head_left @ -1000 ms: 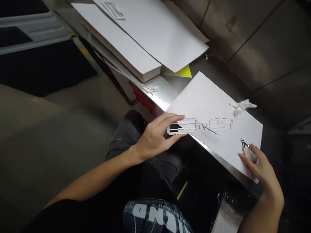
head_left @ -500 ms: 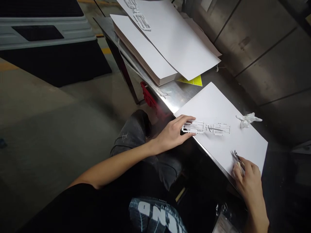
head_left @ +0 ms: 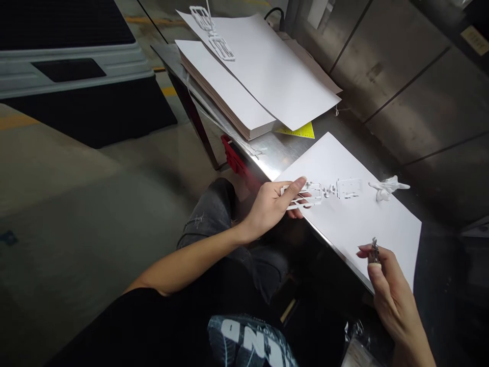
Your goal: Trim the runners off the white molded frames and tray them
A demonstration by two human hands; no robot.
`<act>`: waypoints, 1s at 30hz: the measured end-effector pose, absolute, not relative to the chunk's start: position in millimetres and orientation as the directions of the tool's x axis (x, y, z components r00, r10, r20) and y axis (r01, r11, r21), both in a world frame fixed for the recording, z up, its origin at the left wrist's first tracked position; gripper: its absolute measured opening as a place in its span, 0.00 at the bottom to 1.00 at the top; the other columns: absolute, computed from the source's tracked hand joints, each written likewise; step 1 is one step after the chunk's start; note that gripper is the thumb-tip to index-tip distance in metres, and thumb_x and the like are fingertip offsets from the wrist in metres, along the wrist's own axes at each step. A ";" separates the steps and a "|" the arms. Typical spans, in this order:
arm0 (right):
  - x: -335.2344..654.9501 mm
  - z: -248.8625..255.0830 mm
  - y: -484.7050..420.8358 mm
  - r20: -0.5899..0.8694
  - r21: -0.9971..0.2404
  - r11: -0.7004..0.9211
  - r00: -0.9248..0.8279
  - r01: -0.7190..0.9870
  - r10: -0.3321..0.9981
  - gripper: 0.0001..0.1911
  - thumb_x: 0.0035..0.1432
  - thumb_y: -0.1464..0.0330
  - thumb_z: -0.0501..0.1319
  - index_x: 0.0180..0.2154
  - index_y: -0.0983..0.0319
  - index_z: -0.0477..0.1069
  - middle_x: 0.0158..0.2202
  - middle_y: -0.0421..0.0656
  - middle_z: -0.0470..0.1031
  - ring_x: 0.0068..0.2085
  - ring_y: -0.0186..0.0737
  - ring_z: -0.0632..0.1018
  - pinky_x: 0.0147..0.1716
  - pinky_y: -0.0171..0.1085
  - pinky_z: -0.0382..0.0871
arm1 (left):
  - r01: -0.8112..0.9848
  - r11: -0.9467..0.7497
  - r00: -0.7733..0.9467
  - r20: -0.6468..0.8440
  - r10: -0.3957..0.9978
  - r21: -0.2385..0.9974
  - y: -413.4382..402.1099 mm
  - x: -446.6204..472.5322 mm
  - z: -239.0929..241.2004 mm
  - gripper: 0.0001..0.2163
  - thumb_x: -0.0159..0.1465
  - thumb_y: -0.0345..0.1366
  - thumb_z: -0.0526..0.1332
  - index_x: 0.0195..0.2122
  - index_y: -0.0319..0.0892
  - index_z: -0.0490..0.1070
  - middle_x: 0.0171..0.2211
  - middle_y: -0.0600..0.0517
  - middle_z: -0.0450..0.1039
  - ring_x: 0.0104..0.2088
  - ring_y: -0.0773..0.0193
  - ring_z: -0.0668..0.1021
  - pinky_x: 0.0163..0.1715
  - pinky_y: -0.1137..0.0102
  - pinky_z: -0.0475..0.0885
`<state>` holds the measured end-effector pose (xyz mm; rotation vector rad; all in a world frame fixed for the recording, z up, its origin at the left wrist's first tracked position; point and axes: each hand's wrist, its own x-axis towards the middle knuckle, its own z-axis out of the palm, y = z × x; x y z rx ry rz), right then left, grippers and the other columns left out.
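Observation:
My left hand (head_left: 273, 206) pinches the near end of a white plastic parts frame (head_left: 324, 191) and holds it just above a white sheet of paper (head_left: 355, 219) on the steel table (head_left: 275, 150). My right hand (head_left: 387, 290) is closed around small metal nippers (head_left: 374, 250), tips pointing up, at the sheet's near right edge. A heap of white plastic offcuts (head_left: 387, 187) lies on the sheet's far right side.
A thick stack of white sheets (head_left: 229, 92) sits at the table's far end, with another white parts frame (head_left: 212, 33) on it. A yellow card (head_left: 301, 130) peeks from under it. A red object (head_left: 233, 153) hangs under the table edge. Steel wall panels rise behind.
My left hand has closed on the frame's end and lifted it off the sheet. My right hand has raised the nippers from the paper. The view has tilted up a little.

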<state>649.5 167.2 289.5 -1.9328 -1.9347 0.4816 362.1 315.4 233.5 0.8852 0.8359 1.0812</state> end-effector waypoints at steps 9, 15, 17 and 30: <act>591.4 312.6 185.0 -0.251 -0.639 -0.219 0.068 0.738 0.965 0.26 0.78 0.42 0.52 0.57 0.51 0.75 0.45 0.40 0.78 0.47 0.40 0.79 0.47 0.34 0.74 | -0.481 0.333 0.418 -0.122 0.900 0.811 299.3 359.7 245.7 0.29 0.67 0.61 0.70 0.40 0.32 0.83 0.28 0.43 0.84 0.23 0.64 0.83 0.21 0.76 0.76; 582.8 315.4 197.2 -0.291 -0.653 -0.267 0.090 0.709 0.952 0.31 0.75 0.38 0.52 0.54 0.54 0.77 0.45 0.42 0.79 0.46 0.43 0.80 0.46 0.37 0.75 | -0.448 0.341 0.468 -0.108 0.877 0.827 291.2 358.4 252.0 0.30 0.67 0.62 0.69 0.41 0.32 0.83 0.36 0.39 0.87 0.23 0.66 0.83 0.23 0.74 0.78; 581.2 315.4 198.3 -0.285 -0.660 -0.270 0.099 0.701 0.954 0.31 0.75 0.37 0.53 0.55 0.53 0.77 0.44 0.41 0.79 0.44 0.41 0.80 0.45 0.35 0.74 | -0.440 0.345 0.478 -0.109 0.872 0.829 290.2 358.3 251.6 0.30 0.68 0.62 0.69 0.41 0.32 0.83 0.38 0.39 0.87 0.23 0.66 0.83 0.23 0.75 0.78; 576.8 315.8 200.1 -0.229 -0.666 -0.241 0.114 0.706 0.967 0.31 0.74 0.37 0.54 0.43 0.56 0.78 0.39 0.40 0.80 0.39 0.38 0.79 0.42 0.32 0.76 | -0.442 0.358 0.515 -0.094 0.852 0.822 290.5 358.4 247.9 0.30 0.67 0.62 0.70 0.41 0.32 0.82 0.39 0.39 0.87 0.23 0.68 0.83 0.23 0.76 0.78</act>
